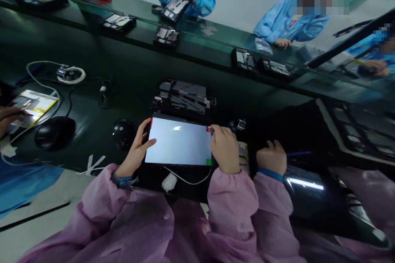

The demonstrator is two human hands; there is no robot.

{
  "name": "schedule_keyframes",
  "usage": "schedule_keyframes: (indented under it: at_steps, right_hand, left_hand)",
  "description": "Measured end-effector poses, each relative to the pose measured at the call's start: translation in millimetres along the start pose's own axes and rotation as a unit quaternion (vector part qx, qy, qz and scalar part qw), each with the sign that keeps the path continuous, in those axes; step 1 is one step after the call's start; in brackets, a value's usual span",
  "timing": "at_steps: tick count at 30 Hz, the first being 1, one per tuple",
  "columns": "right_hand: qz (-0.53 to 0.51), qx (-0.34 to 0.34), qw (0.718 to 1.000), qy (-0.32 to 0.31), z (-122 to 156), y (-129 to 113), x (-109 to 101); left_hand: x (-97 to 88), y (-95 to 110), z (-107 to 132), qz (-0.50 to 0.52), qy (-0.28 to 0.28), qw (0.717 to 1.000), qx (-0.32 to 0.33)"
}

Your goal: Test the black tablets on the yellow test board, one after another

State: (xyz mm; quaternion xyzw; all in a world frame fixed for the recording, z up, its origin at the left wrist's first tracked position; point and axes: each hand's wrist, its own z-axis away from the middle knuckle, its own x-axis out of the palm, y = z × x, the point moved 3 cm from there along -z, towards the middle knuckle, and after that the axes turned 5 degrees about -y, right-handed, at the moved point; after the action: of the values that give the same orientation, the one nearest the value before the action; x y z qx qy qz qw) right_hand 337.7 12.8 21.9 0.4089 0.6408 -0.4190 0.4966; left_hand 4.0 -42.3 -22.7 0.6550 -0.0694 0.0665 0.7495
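A tablet (179, 144) with a lit white screen is held level at the middle of the view. Small red patches show at its upper corners and a green one at the lower right. My left hand (135, 152) grips its left edge, thumb over the front and fingers behind. At the right edge my right hand (226, 148) is closed near the upper corner, its fingertips partly hidden. Just beyond the tablet lies an opened device (185, 96) with grey parts and dark strips. A white cable (191, 181) runs below the tablet.
To the left are a black computer mouse (122, 133) and a second dark mouse (55, 132). A co-worker's hand (271, 158) in a pink sleeve is close on my right. Several opened devices (166, 37) line the raised shelf, with people in blue behind it.
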Motion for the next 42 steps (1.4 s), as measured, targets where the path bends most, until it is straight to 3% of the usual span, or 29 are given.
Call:
schedule_keyframes:
  at_steps: [4,6,7,9,14,16,21,29,33,37,42]
  right_hand:
    - [0.018,0.055,0.994,0.088,46,85,-11]
    - [0.022,0.085,0.987,0.138,59,105,-17]
    - [0.02,0.086,0.984,0.156,59,103,-18]
    - [0.009,0.063,0.984,0.169,47,72,-19]
    - [-0.029,-0.031,0.993,0.109,-26,-75,2]
    - [-0.021,-0.05,0.996,0.069,-46,-110,14]
    - [-0.006,-0.083,0.996,0.034,-49,-121,23]
    - [-0.145,-0.142,0.979,-0.005,-8,-154,26]
    - [-0.163,-0.068,0.984,-0.004,16,-148,22]
    - [-0.139,0.009,0.99,0.018,18,-148,28]
    - [-0.149,-0.053,0.987,0.006,15,-181,40]
  left_hand:
    - [-1.4,-1,0,-0.019,0.007,1.0,0.006]
    - [-2.1,-3,0,-0.019,0.01,1.0,0.004]
    - [-2.2,-3,0,-0.018,0.009,1.0,0.001]
    - [-1.9,-3,0,-0.017,0.005,1.0,0.0]
    - [-0.4,0,0,-0.036,0.005,0.999,0.018]
    - [0.0,0,1,-0.039,0.003,0.999,0.017]
    - [0.8,-2,3,-0.044,0.005,0.999,0.007]
    - [-2.4,-5,0,-0.099,0.011,0.995,0.029]
    - [-3.6,-2,1,-0.144,0.021,0.988,0.052]
    - [-3.5,-3,1,-0.141,0.017,0.989,0.041]
    - [-5.4,-5,1,-0.143,0.035,0.989,0.024]
